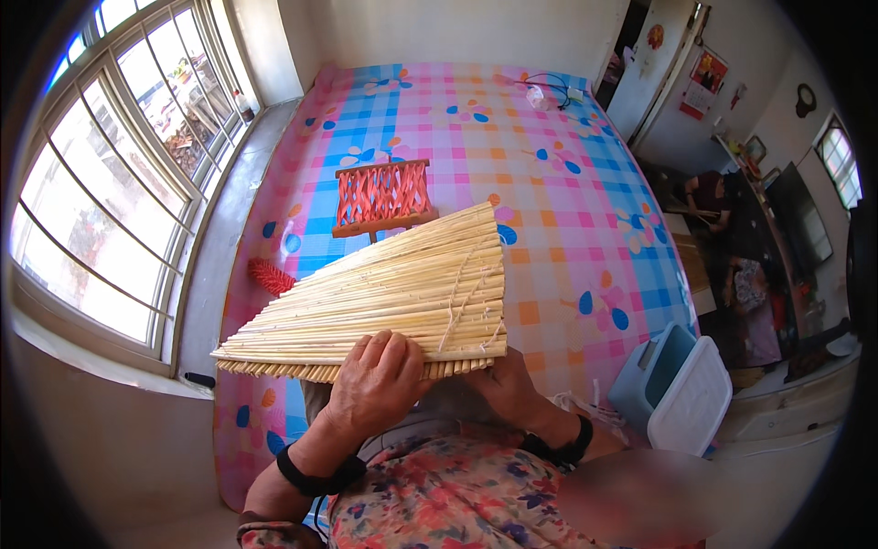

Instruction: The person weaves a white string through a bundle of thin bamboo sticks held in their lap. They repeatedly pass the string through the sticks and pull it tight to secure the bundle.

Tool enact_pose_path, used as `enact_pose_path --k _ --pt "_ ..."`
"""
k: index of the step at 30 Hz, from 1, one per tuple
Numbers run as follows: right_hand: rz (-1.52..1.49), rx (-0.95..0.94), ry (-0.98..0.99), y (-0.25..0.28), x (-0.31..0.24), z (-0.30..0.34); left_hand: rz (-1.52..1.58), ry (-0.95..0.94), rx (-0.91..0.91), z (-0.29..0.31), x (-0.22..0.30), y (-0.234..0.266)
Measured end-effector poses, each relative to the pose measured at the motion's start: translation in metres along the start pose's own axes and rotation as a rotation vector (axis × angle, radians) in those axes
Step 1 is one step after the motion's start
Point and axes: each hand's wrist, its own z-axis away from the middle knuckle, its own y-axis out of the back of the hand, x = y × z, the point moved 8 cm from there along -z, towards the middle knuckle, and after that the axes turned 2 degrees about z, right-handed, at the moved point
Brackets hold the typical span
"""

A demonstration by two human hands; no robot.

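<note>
A pale yellow mat of thin stalks (pixel 402 293), joined with string stitches near its right edge, is held up in front of me. It looks folded, with a second layer of stalk ends showing beneath its near edge. My left hand (pixel 377 380) grips that near edge, fingers curled over the top. At the near right corner my right hand (pixel 508 389) holds the mat from below, its fingertips hidden. Just beyond the mat stands a wooden frame wound with red cord (pixel 384 197). A red corded bundle (pixel 272 274) lies by the mat's left side, partly covered.
A checked, flowered sheet (pixel 549 256) covers the wide surface before me. To the right stands a blue-grey box (pixel 640 375) with a white lid (pixel 690 393) leaning on it. A clear plastic item (pixel 538 97) and dark cable lie far back. Other people (pixel 709 197) are at far right.
</note>
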Motion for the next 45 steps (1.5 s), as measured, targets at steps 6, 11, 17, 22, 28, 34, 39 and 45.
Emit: enact_pose_path --k 6,11,17,22,28,34,39,45 --pt "0.156 0.013 0.080 -0.007 -0.005 -0.009 0.004 0.054 -0.014 -0.008 -0.005 0.000" --pt "0.381 0.033 0.382 -0.012 -0.042 -0.024 -0.060 -0.002 0.070 -0.009 -0.013 0.012" --pt "0.427 0.067 0.475 -0.015 -0.061 -0.034 -0.079 -0.014 0.096 -0.009 -0.021 0.016" --pt "0.648 -0.257 0.358 -0.039 -0.029 -0.016 -0.156 -0.004 0.106 0.001 -0.015 0.013" --pt "0.747 -0.126 0.412 0.042 0.028 0.038 -0.008 0.031 0.133 -0.017 -0.022 0.026" --pt "0.891 -0.261 0.195 0.082 0.085 0.058 -0.010 0.036 0.151 -0.011 -0.025 0.018" --pt "1.148 -0.499 -0.181 0.128 0.195 0.168 -0.049 0.020 0.128 0.006 -0.019 0.007" --pt "1.261 -0.425 -0.327 0.148 0.211 0.158 -0.006 0.013 0.129 0.010 -0.018 0.000"
